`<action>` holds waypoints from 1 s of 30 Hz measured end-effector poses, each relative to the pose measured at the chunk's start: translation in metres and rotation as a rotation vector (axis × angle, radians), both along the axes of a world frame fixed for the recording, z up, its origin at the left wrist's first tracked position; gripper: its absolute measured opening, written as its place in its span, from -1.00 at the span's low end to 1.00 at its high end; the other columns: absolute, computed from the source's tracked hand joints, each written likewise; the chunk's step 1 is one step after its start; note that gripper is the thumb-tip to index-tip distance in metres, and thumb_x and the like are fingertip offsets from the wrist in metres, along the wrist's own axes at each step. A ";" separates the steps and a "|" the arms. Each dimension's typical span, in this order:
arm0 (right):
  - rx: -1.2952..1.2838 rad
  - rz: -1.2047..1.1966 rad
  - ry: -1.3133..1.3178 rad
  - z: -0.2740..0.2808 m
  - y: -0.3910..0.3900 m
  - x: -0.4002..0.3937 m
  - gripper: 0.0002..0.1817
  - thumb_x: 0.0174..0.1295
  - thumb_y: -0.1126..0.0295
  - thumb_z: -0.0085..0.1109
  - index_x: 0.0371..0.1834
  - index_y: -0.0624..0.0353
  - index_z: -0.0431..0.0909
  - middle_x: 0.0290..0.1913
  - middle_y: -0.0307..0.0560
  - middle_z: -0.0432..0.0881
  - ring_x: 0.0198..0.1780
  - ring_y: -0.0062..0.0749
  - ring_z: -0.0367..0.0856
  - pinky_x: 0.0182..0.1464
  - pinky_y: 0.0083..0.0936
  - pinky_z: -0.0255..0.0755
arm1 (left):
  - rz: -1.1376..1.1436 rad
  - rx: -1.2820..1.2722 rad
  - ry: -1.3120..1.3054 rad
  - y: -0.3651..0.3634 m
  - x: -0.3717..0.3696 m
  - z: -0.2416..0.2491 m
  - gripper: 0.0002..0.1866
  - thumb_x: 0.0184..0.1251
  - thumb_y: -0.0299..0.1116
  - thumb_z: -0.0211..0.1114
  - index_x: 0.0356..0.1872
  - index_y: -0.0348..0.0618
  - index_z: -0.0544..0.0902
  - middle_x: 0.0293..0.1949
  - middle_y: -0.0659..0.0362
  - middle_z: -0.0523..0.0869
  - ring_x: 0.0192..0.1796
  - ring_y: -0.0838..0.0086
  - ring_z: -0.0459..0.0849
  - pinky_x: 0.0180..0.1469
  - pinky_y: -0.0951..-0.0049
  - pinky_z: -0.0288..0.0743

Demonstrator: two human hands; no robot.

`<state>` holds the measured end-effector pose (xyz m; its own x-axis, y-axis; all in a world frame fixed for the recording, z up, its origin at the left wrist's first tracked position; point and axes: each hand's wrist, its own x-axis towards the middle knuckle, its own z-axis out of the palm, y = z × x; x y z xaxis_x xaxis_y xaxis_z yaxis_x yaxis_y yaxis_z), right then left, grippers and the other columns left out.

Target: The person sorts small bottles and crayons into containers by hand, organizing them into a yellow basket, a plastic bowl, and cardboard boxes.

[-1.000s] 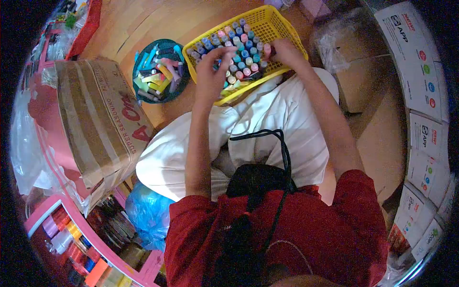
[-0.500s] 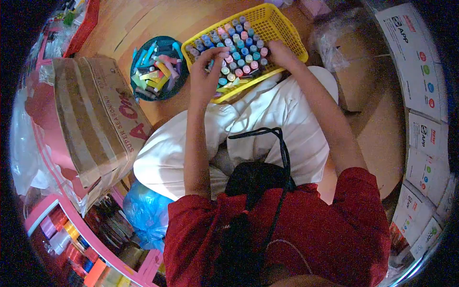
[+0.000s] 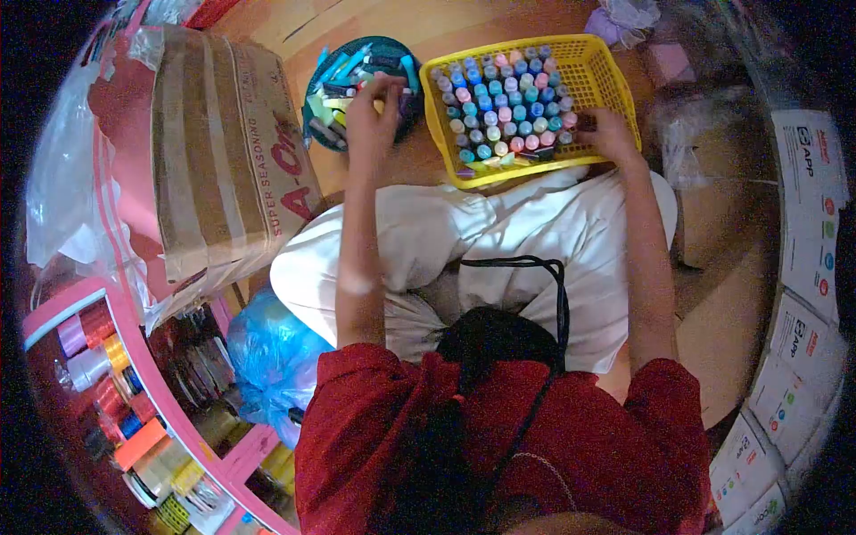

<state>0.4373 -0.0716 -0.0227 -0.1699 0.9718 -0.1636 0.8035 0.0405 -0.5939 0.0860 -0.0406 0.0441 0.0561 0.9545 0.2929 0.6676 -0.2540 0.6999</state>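
Observation:
A yellow plastic basket [image 3: 588, 71] holds rows of small upright tubes [image 3: 504, 114] with blue, teal, grey and pink caps. To its left sits a round dark green basket [image 3: 413, 125] with loose pen-like tubes [image 3: 343, 67] in blue, yellow, grey and black. My left hand [image 3: 373, 111] is over this round basket, fingers curled down among the tubes, thumb and fingers apart. Inside the right part of the yellow basket, my right hand [image 3: 608, 135] is bent beside the end of the rows, its fingertips partly hidden.
A taped cardboard box [image 3: 209, 152] stands at left, with a blue plastic bag [image 3: 272, 357] near it. Pink shelving [image 3: 169, 383] holds ribbon rolls at lower left. White printed boxes [image 3: 807, 205] line the right. Clear plastic [image 3: 695, 134] lies right of the yellow basket.
My left hand has gone from the yellow basket's left side to the round basket. The right hand stays at the yellow basket's right end. The whole view has shifted.

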 end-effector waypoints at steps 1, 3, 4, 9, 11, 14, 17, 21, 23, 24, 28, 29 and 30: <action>0.018 -0.001 0.029 -0.004 0.001 0.008 -0.61 -0.17 0.42 0.31 -0.19 0.28 0.53 -0.24 0.16 0.59 -0.15 -0.01 0.56 -0.06 -0.24 0.40 | 0.010 0.052 0.120 0.009 -0.003 0.001 -0.85 0.18 -0.43 0.13 -0.30 -0.22 0.62 -0.36 0.10 0.67 -0.36 0.27 0.62 -0.25 0.39 0.46; 0.034 -0.046 0.038 -0.024 0.007 0.017 -0.61 -0.13 0.38 0.31 -0.17 0.27 0.53 -0.21 0.16 0.59 -0.14 -0.02 0.56 -0.05 -0.26 0.40 | 0.000 0.095 0.361 0.029 -0.005 -0.002 -0.87 0.08 -0.37 0.18 -0.39 -0.16 0.63 -0.40 0.12 0.63 -0.24 0.20 0.55 -0.15 0.28 0.39; 0.010 -0.067 0.041 -0.018 0.007 0.017 -0.61 -0.12 0.37 0.30 -0.17 0.27 0.53 -0.21 0.16 0.59 -0.14 -0.02 0.56 -0.05 -0.26 0.40 | 0.021 0.212 0.571 0.042 -0.004 -0.013 -0.87 0.06 -0.35 0.18 -0.42 -0.14 0.64 -0.41 0.14 0.62 -0.20 0.23 0.53 -0.11 0.26 0.36; 0.023 -0.146 0.009 -0.028 0.009 0.024 -0.65 -0.05 0.34 0.25 -0.17 0.26 0.53 -0.20 0.15 0.59 -0.13 -0.01 0.55 -0.04 -0.25 0.39 | 0.046 0.312 1.150 0.085 0.005 -0.062 -0.86 0.01 -0.30 0.14 -0.53 -0.02 0.66 -0.42 0.21 0.59 -0.08 0.34 0.45 0.05 0.11 0.18; 0.054 -0.159 0.022 -0.010 0.006 0.016 -0.66 -0.02 0.34 0.23 -0.17 0.26 0.54 -0.19 0.14 0.59 -0.12 -0.01 0.55 -0.04 -0.25 0.39 | 0.071 0.262 1.188 0.091 0.005 -0.071 -0.85 0.01 -0.31 0.12 -0.54 0.02 0.67 -0.39 0.22 0.61 -0.09 0.38 0.46 0.06 0.06 0.15; 0.051 -0.201 0.010 -0.015 0.007 0.018 -0.68 0.04 0.28 0.18 -0.17 0.24 0.54 -0.18 0.13 0.59 -0.13 -0.04 0.55 -0.04 -0.27 0.39 | 0.021 0.196 1.212 0.093 0.011 -0.069 -0.85 -0.01 -0.33 0.13 -0.51 0.01 0.68 -0.39 0.18 0.66 -0.10 0.38 0.49 0.10 0.04 0.11; 0.069 -0.217 0.038 -0.002 0.007 0.015 -0.67 0.07 0.25 0.15 -0.16 0.22 0.55 -0.18 0.14 0.59 -0.15 -0.05 0.56 -0.05 -0.28 0.40 | 0.008 0.187 1.237 0.098 0.009 -0.071 -0.84 0.01 -0.33 0.11 -0.49 -0.02 0.68 -0.42 0.17 0.68 -0.12 0.28 0.54 0.12 -0.08 0.07; 0.096 -0.271 0.036 0.027 0.002 0.009 -0.66 0.08 0.23 0.13 -0.16 0.22 0.55 -0.19 0.13 0.59 -0.17 -0.04 0.57 -0.06 -0.30 0.42 | 0.104 0.025 1.152 0.097 0.004 -0.061 -0.79 -0.04 -0.18 0.19 -0.47 -0.03 0.68 -0.36 0.17 0.68 -0.04 0.17 0.52 0.13 -0.18 0.03; 0.215 -0.318 0.071 0.017 0.003 0.013 -0.66 0.09 0.22 0.12 -0.12 0.18 0.54 -0.22 0.13 0.59 -0.18 -0.05 0.57 -0.06 -0.30 0.42 | 0.163 -0.099 1.061 0.092 -0.001 -0.050 -0.70 -0.09 -0.05 0.27 -0.45 -0.04 0.67 -0.33 0.16 0.69 0.03 0.12 0.50 0.13 -0.22 0.01; 0.274 -0.347 0.090 0.013 0.002 0.014 -0.66 0.10 0.22 0.12 -0.11 0.16 0.54 -0.24 0.13 0.60 -0.19 -0.06 0.58 -0.06 -0.30 0.42 | 0.195 -0.099 1.018 0.092 -0.009 -0.050 -0.56 -0.16 0.08 0.31 -0.37 -0.08 0.66 -0.33 0.14 0.69 -0.01 0.14 0.54 0.10 -0.21 0.04; 0.510 -0.331 0.221 0.062 -0.011 -0.007 -0.65 0.10 0.27 0.12 0.00 -0.03 0.49 -0.21 0.07 0.59 -0.16 -0.13 0.57 -0.05 -0.32 0.42 | 0.186 -0.283 0.568 0.053 -0.009 0.006 -0.59 -0.03 -0.04 0.28 -0.30 -0.18 0.63 -0.40 0.06 0.69 -0.27 0.21 0.65 -0.09 0.08 0.36; 0.678 -0.283 0.180 0.064 -0.011 -0.010 -0.64 0.09 0.31 0.15 0.01 -0.06 0.49 -0.21 0.03 0.59 -0.16 -0.17 0.57 -0.07 -0.36 0.43 | 0.136 -0.237 0.413 0.038 -0.001 0.018 -0.61 0.00 -0.08 0.28 -0.30 -0.21 0.62 -0.42 0.04 0.68 -0.34 0.23 0.66 -0.16 0.18 0.42; 0.842 -0.229 0.135 0.066 -0.012 -0.015 -0.61 0.07 0.35 0.17 0.03 -0.09 0.48 -0.21 -0.02 0.59 -0.17 -0.21 0.57 -0.09 -0.40 0.44 | 0.088 -0.195 0.256 0.024 0.008 0.028 -0.63 0.03 -0.12 0.27 -0.31 -0.24 0.61 -0.44 0.02 0.68 -0.41 0.25 0.67 -0.24 0.27 0.47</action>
